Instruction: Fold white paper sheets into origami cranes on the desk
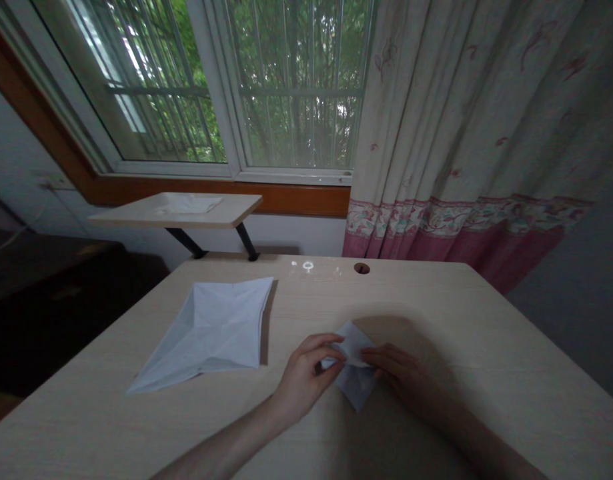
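A small folded piece of white paper (357,387) lies on the desk between my two hands, one corner pointing away from me and another toward me. My left hand (309,367) pinches its left side between thumb and fingers. From the right, my right hand (399,373) has its fingers closed on the paper's right side, partly covering it. Farther left rests a larger creased sheet of white paper (226,327), with raised edges and a long pointed corner at its lower left.
The pale wooden desk (286,427) has a round cable hole (361,268) near its back edge. A raised shelf (186,217) at the back left bears crumpled white paper (189,203). Behind are a barred window (296,87) and a floral curtain (461,133).
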`<action>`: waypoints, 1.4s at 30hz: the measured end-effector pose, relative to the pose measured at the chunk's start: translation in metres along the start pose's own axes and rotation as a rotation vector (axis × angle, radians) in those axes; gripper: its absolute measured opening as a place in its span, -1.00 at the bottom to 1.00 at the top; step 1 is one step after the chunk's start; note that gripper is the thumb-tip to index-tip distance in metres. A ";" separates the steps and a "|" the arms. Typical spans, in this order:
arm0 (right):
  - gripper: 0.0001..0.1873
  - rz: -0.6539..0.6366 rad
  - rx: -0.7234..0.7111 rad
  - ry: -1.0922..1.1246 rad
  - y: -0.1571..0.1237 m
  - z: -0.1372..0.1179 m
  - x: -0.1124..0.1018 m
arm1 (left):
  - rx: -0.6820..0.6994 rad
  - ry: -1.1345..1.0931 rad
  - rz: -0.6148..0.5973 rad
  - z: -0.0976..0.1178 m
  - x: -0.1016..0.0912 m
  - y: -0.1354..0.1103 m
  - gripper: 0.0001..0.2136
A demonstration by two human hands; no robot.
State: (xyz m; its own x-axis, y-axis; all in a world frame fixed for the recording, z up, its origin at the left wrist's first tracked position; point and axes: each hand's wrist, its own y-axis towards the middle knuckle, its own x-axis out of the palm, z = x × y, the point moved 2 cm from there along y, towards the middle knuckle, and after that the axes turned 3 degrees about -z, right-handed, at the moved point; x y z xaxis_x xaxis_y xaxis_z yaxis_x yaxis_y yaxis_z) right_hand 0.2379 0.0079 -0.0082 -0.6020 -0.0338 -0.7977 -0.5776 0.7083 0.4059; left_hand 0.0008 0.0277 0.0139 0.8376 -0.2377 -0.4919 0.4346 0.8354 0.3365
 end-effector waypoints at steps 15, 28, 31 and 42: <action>-0.64 0.130 0.004 -0.059 -0.001 -0.003 -0.001 | 0.120 0.333 0.047 0.005 0.001 -0.005 -0.58; -0.61 0.224 -0.056 -0.113 0.003 -0.011 -0.005 | 0.302 0.697 0.176 0.011 0.012 -0.011 -0.21; -0.62 0.260 -0.059 -0.123 0.004 -0.013 -0.005 | 0.396 0.754 0.141 0.012 0.014 -0.014 -0.49; -0.68 0.388 -0.124 -0.338 -0.001 -0.020 -0.007 | 0.303 0.827 0.017 0.019 0.008 -0.011 -0.54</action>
State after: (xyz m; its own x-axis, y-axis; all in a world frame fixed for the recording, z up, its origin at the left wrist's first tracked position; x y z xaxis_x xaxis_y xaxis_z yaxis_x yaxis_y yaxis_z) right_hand 0.2318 -0.0069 0.0058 -0.5848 0.4585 -0.6691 -0.4205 0.5341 0.7335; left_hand 0.0096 0.0075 0.0215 0.3879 0.3064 -0.8693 0.5917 0.6404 0.4897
